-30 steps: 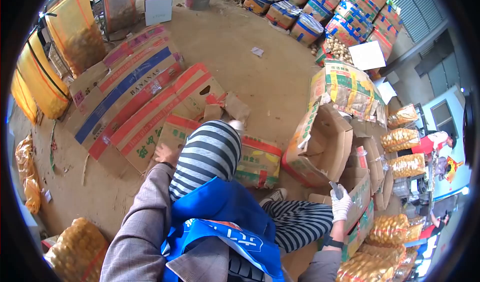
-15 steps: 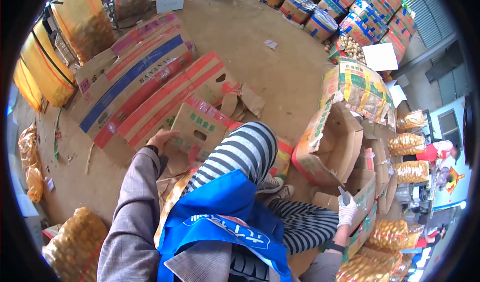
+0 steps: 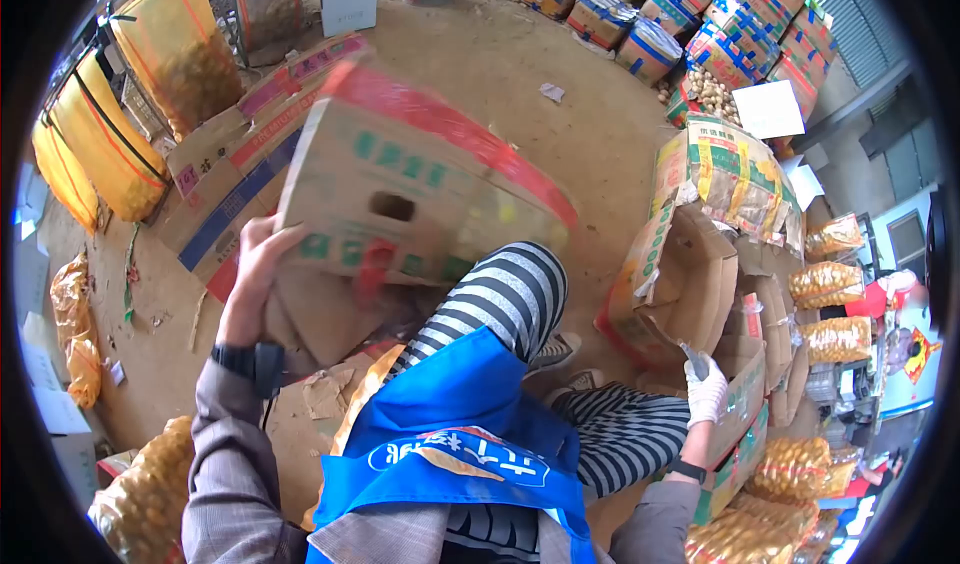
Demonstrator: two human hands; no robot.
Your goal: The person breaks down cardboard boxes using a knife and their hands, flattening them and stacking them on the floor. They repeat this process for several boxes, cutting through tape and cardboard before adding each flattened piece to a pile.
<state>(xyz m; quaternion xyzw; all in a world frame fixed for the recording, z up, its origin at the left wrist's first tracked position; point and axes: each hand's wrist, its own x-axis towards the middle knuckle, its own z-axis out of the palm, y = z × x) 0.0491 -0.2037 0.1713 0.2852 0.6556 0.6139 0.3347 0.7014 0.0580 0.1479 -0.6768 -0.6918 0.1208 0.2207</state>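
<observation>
A cardboard box (image 3: 430, 189) with a red edge and green print hangs tilted and blurred over the flattened cartons. My left hand (image 3: 262, 264), bare, is closed on its left edge. On the right, my gloved right hand (image 3: 706, 392) grips a small grey tool (image 3: 692, 362) with a pointed end, above an open carton (image 3: 745, 359). Another open box (image 3: 690, 274) stands just beyond that hand.
Flattened cartons (image 3: 235, 199) lie at the left. Yellow net sacks (image 3: 185, 54) stand at the upper left, filled bags (image 3: 790, 469) at the lower right. Several packed boxes (image 3: 650, 49) are stacked at the top right. A person in red (image 3: 885, 299) is at the far right.
My left hand has lifted the printed box up from the pile, and it now covers much of the flattened cartons. My right hand has barely moved and still holds the tool.
</observation>
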